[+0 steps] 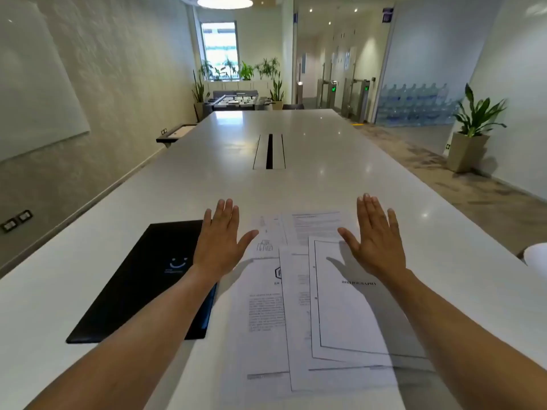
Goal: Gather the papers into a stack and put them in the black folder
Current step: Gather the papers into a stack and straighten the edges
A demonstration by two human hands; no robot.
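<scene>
Papers point(310, 306) loose beside black folder point(142, 279); left hand point(219, 241) & right hand point(376, 244) flat, splayed, holding nothing.

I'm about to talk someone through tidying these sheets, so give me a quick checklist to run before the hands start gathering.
1. Both hands free: ok. Left hand and right hand are open, palms down, holding nothing.
2. Papers within reach: ok, spread between the forearms.
3. Papers already stacked: not ok, they lie fanned and overlapping.
4. Black folder within reach: ok, it lies beside the papers, under the left forearm.
5. Folder open to receive papers: not ok, it looks closed.
6. Hands touching the papers: cannot tell.
</scene>
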